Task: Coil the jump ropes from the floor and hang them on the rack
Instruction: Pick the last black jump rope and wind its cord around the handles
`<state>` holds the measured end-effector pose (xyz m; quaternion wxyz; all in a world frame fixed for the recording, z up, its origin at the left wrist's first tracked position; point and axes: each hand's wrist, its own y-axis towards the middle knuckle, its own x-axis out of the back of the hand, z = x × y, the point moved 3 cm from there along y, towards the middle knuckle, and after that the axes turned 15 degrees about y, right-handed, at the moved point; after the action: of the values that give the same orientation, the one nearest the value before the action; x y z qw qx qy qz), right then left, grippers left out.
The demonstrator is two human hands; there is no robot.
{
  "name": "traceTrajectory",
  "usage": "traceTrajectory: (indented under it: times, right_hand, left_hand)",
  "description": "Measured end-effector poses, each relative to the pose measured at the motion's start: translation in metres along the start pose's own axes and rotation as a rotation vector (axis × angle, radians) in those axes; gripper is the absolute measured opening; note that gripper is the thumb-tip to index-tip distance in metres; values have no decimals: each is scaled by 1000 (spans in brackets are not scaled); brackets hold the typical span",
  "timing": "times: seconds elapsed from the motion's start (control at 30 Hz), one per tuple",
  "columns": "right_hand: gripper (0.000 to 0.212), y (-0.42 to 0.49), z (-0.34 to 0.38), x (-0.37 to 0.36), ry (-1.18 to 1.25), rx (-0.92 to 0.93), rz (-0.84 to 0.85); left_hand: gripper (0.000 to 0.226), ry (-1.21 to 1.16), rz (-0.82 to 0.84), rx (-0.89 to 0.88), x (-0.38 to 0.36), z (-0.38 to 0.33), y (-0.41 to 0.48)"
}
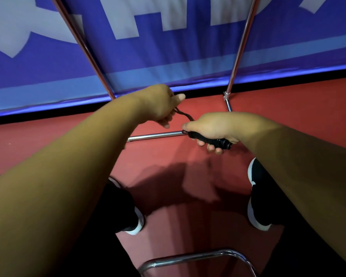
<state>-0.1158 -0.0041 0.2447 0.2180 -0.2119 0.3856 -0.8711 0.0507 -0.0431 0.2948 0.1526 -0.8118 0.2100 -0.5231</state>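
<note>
Where the left forearm fills the lower left of the view, it hides most of that leg, and only the pale toe of the left shoe [137, 224] shows past it on the red floor [48, 140]. The left hand [158, 102] is curled with its back to the camera and its thumb jutting to the right. Its fingers close on the dark twisted cord [185, 114] of the jump rope [200, 134], but the palm faces away, so I cannot tell how many strands it holds.

The cord runs a short way down and to the right, held in the air above the floor, into the right hand [214, 126]. That hand is clamped on the black handle [210, 139], with the fingertips wrapped under it and the butt end poking out toward the wrist. The cord seems to be wound round the handle — it is too dark and blurred to be sure. No more of the rope's length can be seen.

Behind the hands stands the chrome rack [154, 135]. Its low bar lies near the floor's far edge, with its right end hidden by the right hand, and both slanted uprights are cut off at the top. A bent chrome tube [198, 256] is cropped by the bottom edge. Along the floor's far edge hangs a blue banner [168, 62] whose white letters are cut off and unreadable. The right forearm covers part of the right shoe [255, 198].
</note>
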Motion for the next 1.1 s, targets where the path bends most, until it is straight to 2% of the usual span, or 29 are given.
traceTrajectory:
  times: [0.07, 0.1, 0.23, 0.3, 0.4, 0.43, 0.53, 0.6, 0.77, 0.9, 1.1]
  right_hand:
    - [46, 0, 0, 2, -31, 9, -24]
    - [45, 0, 1, 2, -38, 14, -26]
    - [45, 1, 3, 3, -68, 13, -29]
    - [47, 2, 2, 2, -95, 11, -35]
    - [49, 1, 3, 1, -123, 23, -53]
    - [50, 0, 3, 2, -132, 27, -59]
    - [52, -2, 6, 5, -112, 47, -82]
    - [48, 4, 6, 7, 16, 59, -87]
    - [32, 10, 11, 15, 474, 106, -10]
    - [30, 6, 15, 13, 637, 144, 79]
    - [14, 0, 26, 16, 852, 248, 140]
  left_hand:
    - [42, -97, 140, -22, 1, 3, -5]
    - [37, -73, 163, -60, 2, 4, -8]
    - [26, 152, 126, -227, 12, 1, -16]
    - [25, 85, 124, -191, 9, -2, -19]
    - [33, -192, 122, -65, 0, -8, -16]
    - [33, -199, 101, -53, 0, -9, -14]
    - [18, 102, 7, -117, 8, -12, -18]
    - [16, 169, -87, -119, 13, -8, -18]
    - [9, 10, -209, -115, 17, 6, -10]
    - [8, -32, -261, -189, 23, 8, -10]
    - [17, -192, -251, -258, 26, 2, -21]
